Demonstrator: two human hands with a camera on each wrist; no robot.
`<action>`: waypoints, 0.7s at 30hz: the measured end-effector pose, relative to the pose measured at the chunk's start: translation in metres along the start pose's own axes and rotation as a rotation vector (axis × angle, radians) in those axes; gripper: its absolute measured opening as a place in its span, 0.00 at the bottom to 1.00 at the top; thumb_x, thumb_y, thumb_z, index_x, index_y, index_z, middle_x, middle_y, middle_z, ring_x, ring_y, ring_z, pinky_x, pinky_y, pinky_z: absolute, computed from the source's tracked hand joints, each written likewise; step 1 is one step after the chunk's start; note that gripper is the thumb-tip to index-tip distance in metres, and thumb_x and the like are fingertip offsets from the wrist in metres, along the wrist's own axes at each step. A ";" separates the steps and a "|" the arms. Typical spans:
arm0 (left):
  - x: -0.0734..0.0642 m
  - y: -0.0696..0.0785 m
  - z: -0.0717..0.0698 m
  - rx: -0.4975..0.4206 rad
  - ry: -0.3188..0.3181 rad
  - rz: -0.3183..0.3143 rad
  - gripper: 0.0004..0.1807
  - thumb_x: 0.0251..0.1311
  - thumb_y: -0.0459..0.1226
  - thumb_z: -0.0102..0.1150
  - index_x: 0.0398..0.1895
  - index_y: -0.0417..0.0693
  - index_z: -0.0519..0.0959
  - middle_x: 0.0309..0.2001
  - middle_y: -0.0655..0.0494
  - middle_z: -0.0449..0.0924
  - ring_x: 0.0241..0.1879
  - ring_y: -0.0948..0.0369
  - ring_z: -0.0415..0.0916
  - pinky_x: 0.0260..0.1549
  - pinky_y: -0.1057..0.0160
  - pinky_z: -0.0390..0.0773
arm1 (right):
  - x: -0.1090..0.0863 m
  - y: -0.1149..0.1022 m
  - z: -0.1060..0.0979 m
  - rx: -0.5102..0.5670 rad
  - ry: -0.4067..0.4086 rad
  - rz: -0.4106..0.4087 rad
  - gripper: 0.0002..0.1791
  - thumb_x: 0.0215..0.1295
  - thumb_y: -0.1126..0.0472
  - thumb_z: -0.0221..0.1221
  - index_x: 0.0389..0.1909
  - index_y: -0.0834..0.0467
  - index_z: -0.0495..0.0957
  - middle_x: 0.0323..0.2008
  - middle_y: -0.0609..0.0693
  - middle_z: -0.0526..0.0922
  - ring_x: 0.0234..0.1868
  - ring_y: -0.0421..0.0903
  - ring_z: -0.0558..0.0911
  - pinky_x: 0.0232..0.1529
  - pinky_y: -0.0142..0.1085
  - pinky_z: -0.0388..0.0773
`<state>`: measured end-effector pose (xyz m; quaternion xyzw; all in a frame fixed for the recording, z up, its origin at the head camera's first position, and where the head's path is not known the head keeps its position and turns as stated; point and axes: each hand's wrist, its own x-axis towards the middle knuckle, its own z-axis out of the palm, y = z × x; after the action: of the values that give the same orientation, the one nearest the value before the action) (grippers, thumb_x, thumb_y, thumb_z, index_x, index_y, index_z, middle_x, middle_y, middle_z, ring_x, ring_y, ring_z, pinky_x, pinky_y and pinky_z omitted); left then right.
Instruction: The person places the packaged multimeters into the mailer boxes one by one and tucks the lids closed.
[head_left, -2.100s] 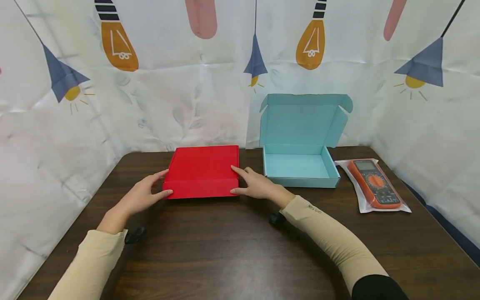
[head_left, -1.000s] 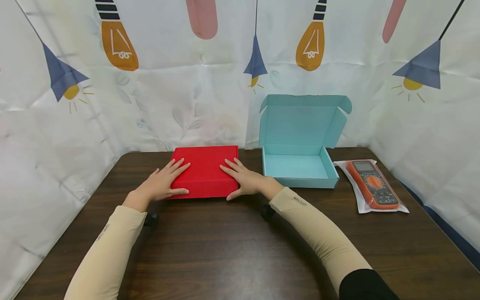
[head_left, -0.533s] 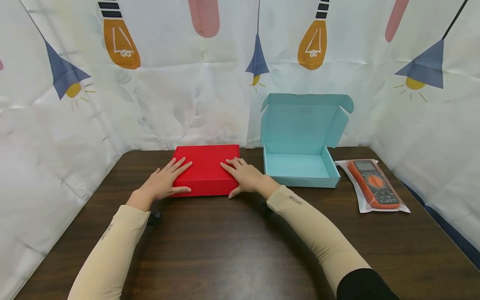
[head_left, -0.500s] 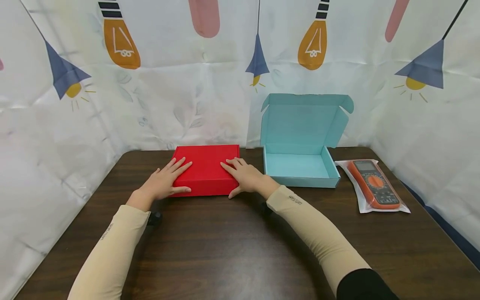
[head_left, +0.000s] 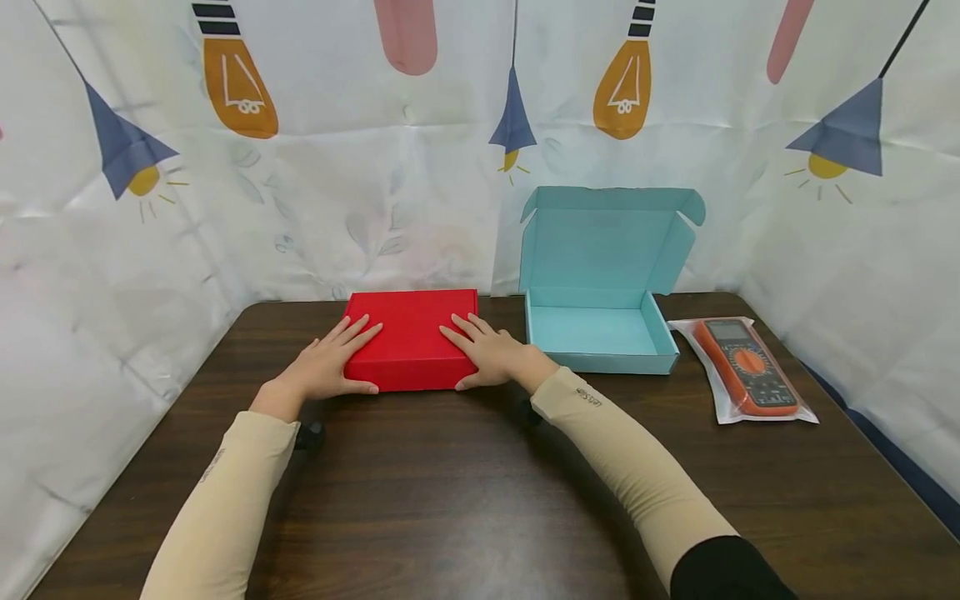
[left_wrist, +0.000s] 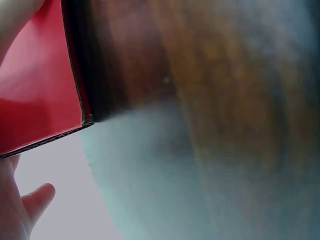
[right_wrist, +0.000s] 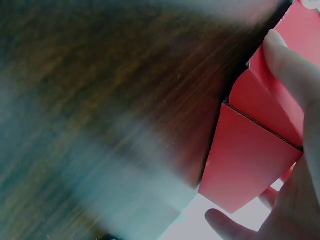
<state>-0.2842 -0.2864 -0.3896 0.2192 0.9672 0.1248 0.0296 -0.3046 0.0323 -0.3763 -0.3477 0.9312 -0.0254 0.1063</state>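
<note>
A closed red cardboard box (head_left: 414, 337) lies near the back edge of the table, left of centre. My left hand (head_left: 320, 367) rests over its left side, straight fingers spread on the lid and thumb at the lower front edge. On the opposite side my right hand (head_left: 497, 356) lies the same way, fingers spread on the lid and thumb at the front right corner. The right wrist view shows the thumb (right_wrist: 290, 70) along the red front panel. In the left wrist view, the box's corner and corrugated edge (left_wrist: 50, 138) appear beside the hand.
A light blue cardboard box (head_left: 611, 364) with its lid raised stands right of the red one. Farther right lies an orange multimeter (head_left: 750, 367) in a clear plastic bag. A printed white curtain (head_left: 420, 208) hangs behind the brown table (head_left: 420, 492).
Both hands have moved inward from the red box's sides onto its lid. Over the last half second the thumbs have lowered slightly at the front; the boxes and multimeter stay put.
</note>
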 end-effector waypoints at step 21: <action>0.001 0.003 -0.001 -0.005 -0.009 0.003 0.62 0.48 0.46 0.79 0.82 0.46 0.50 0.81 0.37 0.42 0.77 0.35 0.38 0.63 0.21 0.50 | 0.007 -0.005 0.007 -0.064 0.069 0.041 0.61 0.60 0.43 0.71 0.84 0.48 0.40 0.82 0.54 0.45 0.79 0.56 0.48 0.70 0.56 0.64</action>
<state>-0.2837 -0.2834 -0.3877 0.2210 0.9665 0.1263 0.0341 -0.3045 0.0242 -0.3838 -0.3307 0.9416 -0.0055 0.0632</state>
